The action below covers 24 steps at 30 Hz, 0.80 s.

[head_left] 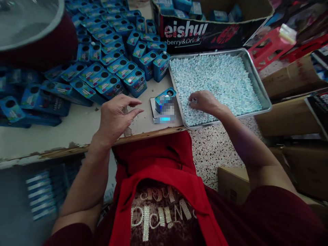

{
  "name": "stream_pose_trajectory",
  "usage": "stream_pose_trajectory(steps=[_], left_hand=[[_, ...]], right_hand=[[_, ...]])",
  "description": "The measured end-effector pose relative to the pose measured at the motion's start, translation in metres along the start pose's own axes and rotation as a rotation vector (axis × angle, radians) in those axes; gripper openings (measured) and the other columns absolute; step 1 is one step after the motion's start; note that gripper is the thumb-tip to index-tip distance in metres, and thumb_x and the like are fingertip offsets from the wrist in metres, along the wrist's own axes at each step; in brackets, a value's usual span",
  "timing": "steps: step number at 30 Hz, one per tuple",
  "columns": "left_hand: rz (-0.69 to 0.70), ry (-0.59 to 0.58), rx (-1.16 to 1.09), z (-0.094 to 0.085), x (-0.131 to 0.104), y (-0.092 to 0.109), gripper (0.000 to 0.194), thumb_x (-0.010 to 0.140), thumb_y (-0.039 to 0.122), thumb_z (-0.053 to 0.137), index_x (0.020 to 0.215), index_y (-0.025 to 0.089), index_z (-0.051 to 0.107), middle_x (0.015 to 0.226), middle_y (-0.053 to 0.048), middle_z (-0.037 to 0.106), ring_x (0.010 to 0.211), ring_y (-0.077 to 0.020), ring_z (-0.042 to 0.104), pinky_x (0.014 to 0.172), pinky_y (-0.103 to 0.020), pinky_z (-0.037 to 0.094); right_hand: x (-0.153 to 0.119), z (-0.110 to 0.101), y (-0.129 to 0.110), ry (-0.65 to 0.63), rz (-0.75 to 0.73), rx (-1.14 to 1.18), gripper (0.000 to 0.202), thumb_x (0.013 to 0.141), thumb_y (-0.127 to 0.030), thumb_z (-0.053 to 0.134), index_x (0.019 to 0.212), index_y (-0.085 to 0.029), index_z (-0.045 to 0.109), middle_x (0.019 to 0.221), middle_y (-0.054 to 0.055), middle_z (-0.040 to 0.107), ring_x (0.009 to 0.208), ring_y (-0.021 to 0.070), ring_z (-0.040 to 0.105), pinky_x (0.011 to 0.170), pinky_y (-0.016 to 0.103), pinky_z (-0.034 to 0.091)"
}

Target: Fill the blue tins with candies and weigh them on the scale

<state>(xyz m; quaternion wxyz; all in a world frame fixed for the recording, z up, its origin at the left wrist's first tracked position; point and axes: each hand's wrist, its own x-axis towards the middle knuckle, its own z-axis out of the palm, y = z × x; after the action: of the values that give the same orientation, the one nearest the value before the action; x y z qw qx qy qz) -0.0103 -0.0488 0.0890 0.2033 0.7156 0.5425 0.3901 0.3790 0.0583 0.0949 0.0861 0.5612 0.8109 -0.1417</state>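
My left hand [116, 114] hovers over the table edge, left of a small digital scale [155, 118]. Its thumb and fingers are apart, with nothing between them. On the scale stands a blue tin [164, 99] with a round hole in its top and something white at the opening. Part of the tin and scale is blurred out. To the right, a metal tray [266, 102] is spread with small pale blue and white candies [217, 75]. My right hand [205, 102] reaches into them near the tray's left side, its fingers curled around a few candies.
Many blue tins [112, 85] crowd the table at left and behind the scale. A dark red pot [51, 48] stands at far left. A printed carton [217, 34] of tins sits behind the tray. A red stool [271, 46] and cardboard boxes [284, 119] line the right.
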Motion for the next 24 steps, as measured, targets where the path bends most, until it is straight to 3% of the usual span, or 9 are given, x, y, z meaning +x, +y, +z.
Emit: stream_pose_trajectory(steps=[4,10,14,18,24], left_hand=[[-0.016,-0.012,0.061,0.005,0.01,0.016,0.032,0.11,0.064,0.083,0.115,0.032,0.088,0.112,-0.001,0.086,0.108,-0.0251,0.08,0.101,-0.044,0.066],[0.014,0.051,0.075,0.029,0.029,0.033,0.012,0.106,0.032,0.09,0.117,0.028,0.087,0.115,-0.003,0.087,0.11,-0.0251,0.081,0.104,-0.042,0.067],[0.01,-0.037,0.112,0.046,0.048,0.044,0.018,0.103,0.023,0.092,0.12,0.028,0.087,0.118,-0.004,0.086,0.115,-0.0278,0.082,0.107,-0.041,0.064],[0.005,-0.081,0.141,0.058,0.061,0.05,0.018,0.1,0.02,0.092,0.116,0.027,0.09,0.115,-0.005,0.087,0.11,-0.0272,0.081,0.104,-0.041,0.064],[0.035,-0.134,0.099,0.074,0.081,0.04,0.011,0.102,0.021,0.086,0.109,0.025,0.091,0.107,-0.006,0.084,0.103,-0.0254,0.078,0.098,-0.04,0.063]], right_hand=[[0.003,-0.009,0.019,0.14,0.067,0.27,0.018,0.095,-0.025,0.091,0.111,-0.02,0.098,0.09,0.008,0.083,0.084,0.0259,0.075,0.082,0.04,0.054],[0.0,-0.007,0.04,0.223,0.075,0.464,0.007,0.091,-0.027,0.092,0.092,-0.02,0.089,0.072,0.0,0.061,0.072,0.0179,0.058,0.075,0.039,0.045],[-0.001,-0.003,0.042,0.166,0.085,0.678,0.016,0.086,-0.032,0.094,0.09,-0.022,0.082,0.071,-0.001,0.057,0.069,0.0165,0.053,0.07,0.038,0.041],[-0.001,-0.006,0.044,0.072,0.063,0.983,0.027,0.084,-0.04,0.097,0.094,-0.022,0.08,0.075,0.001,0.062,0.069,0.0155,0.05,0.066,0.037,0.038],[-0.004,-0.012,0.033,-0.046,0.046,1.097,0.04,0.08,-0.052,0.104,0.095,-0.024,0.08,0.076,0.002,0.063,0.069,0.0153,0.047,0.064,0.036,0.034]])
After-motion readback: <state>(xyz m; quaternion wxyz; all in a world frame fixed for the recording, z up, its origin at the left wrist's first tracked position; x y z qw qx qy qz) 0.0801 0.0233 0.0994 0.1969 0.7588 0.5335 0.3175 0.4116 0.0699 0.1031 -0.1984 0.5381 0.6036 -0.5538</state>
